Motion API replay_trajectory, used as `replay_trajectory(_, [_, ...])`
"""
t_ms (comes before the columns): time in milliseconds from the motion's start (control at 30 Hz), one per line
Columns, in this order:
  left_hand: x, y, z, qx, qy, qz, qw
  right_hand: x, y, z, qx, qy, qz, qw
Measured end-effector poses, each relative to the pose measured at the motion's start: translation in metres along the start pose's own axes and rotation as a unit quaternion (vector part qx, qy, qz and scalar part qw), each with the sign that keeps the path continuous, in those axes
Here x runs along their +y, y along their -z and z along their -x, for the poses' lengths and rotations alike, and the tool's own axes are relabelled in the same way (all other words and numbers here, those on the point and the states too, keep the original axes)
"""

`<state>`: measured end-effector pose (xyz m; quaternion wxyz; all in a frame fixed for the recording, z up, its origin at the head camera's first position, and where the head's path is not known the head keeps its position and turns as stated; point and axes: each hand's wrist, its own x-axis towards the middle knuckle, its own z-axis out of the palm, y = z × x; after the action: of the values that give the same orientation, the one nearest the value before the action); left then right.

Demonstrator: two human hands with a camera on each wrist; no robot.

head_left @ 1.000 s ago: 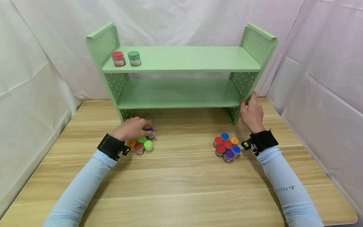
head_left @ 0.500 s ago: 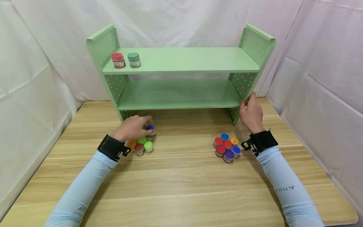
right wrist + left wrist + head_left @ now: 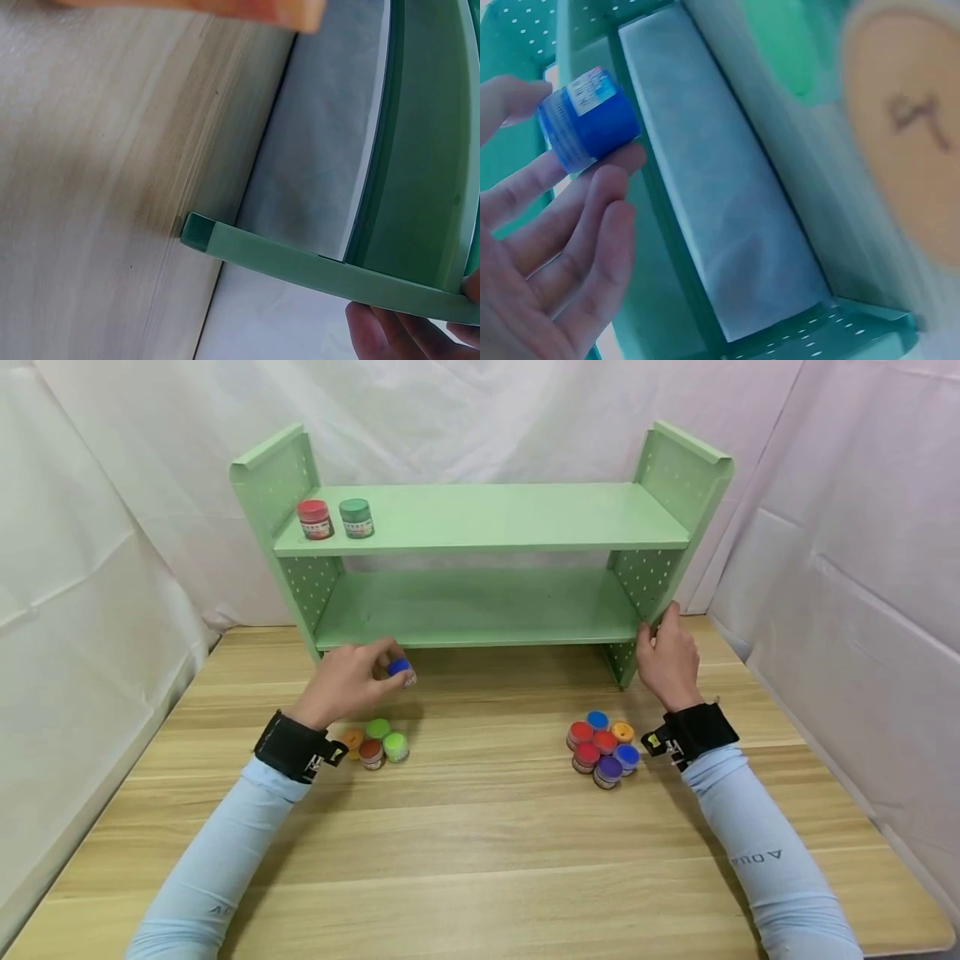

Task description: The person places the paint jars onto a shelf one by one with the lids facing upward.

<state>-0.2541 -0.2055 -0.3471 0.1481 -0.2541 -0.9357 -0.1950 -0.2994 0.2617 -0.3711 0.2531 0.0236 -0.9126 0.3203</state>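
Note:
My left hand (image 3: 351,681) pinches a small blue-lidded jar (image 3: 400,667) between thumb and fingers, raised over the table before the shelf's lower board. In the left wrist view the blue jar (image 3: 592,120) lies tipped on its side, its white label showing. My right hand (image 3: 667,664) grips the right side panel of the green two-tier shelf (image 3: 480,514); in the right wrist view its fingers (image 3: 375,330) curl behind the panel edge (image 3: 315,274). Below my left wrist sit an orange-lidded jar (image 3: 352,741), a brown-red one (image 3: 371,752) and two green ones, such as this light green jar (image 3: 396,746).
A red jar (image 3: 315,518) and a dark green jar (image 3: 356,517) stand at the left of the upper board. A tight cluster of several jars, among them a purple-lidded jar (image 3: 608,770), stands on the wooden table (image 3: 480,860) at right. White cloth (image 3: 480,418) hangs behind.
My left hand has lifted the blue jar from the left cluster, up and toward the shelf. My right hand stays on the shelf's side panel.

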Motion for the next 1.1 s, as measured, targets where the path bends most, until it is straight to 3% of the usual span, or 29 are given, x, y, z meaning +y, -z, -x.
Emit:
replay_trajectory(433, [0.017,0.032,-0.022,0.123,-0.056,-0.009,0.9908,0.002,0.000,0.000,0.004,0.005,0.002,1.000])
replay_trajectory(800, [0.031,0.062,-0.042,0.236,-0.127,0.009,0.9634,0.002,0.000,-0.002,0.001,0.004,-0.005,1.000])
replay_trajectory(1100, [0.045,0.081,-0.062,0.308,-0.123,-0.009,0.9435,0.003,0.000,-0.001,0.004,0.004,-0.003,1.000])
